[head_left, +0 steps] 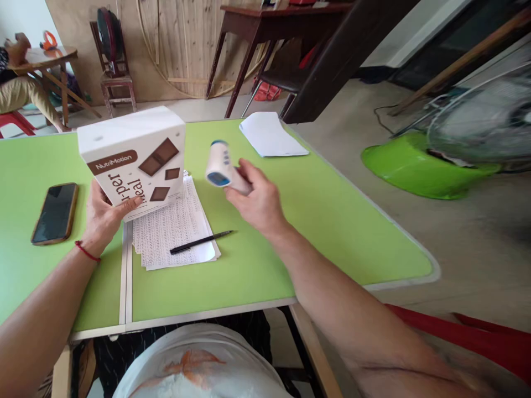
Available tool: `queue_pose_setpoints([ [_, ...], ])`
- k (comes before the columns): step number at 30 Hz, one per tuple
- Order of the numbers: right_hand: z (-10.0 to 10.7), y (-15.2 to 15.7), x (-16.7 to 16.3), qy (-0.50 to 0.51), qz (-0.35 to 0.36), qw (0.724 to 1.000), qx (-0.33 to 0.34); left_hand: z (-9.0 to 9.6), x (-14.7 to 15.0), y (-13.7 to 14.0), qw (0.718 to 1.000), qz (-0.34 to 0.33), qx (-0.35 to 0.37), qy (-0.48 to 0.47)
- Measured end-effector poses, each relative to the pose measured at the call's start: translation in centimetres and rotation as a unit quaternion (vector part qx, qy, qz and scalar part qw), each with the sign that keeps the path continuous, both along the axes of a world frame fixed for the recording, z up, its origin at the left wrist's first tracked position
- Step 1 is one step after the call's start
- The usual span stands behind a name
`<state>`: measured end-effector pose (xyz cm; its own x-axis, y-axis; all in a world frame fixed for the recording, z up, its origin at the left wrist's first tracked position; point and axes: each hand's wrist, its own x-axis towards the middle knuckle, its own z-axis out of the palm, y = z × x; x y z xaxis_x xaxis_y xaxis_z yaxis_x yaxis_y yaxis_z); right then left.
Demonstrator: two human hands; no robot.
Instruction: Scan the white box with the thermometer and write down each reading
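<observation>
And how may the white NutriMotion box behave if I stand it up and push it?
The white box is probably fairly stiff, as its faces look flat. It may tip if pushed high, being shallow front to back. It is likely not heavy: the left hand alone holds it.

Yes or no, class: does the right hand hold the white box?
No, the right hand holds a white handheld device; the left hand holds the white box.
</observation>
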<state>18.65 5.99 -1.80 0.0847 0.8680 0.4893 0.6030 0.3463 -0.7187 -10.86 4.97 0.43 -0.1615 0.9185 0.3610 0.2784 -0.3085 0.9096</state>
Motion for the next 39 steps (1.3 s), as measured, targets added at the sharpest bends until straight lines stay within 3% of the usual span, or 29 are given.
queue_pose_setpoints([
  [3,2.9,-1.9,-0.5,0.215,0.038,0.976,0.010,0.3,0.5,-0.6,0.997,-0.058,-0.005,-0.050],
  [7,5.9,-4.8,-2.9,0.409,0.185,0.892,-0.054,0.3,1.3,-1.5,0.986,-0.124,-0.076,-0.084],
  [10,6.0,-6.4,-5.1,0.468,0.266,0.830,-0.146,0.0,1.7,-2.0,0.979,-0.150,-0.109,-0.080],
  [13,4.7,-7.5,-7.0,0.475,0.311,0.797,-0.208,-0.4,1.8,-2.2,0.978,-0.155,-0.123,-0.067],
  [18,3.0,-8.3,-8.5,0.453,0.319,0.802,-0.223,-0.6,1.8,-2.1,0.969,-0.195,-0.133,-0.078],
  [26,3.3,-7.9,-8.3,0.448,0.349,0.792,-0.226,1.1,2.0,-2.2,0.940,-0.295,-0.147,-0.088],
  [39,2.7,-7.4,-8.3,0.427,0.426,0.761,-0.241,1.3,1.7,-1.7,0.933,-0.339,-0.115,-0.040],
])
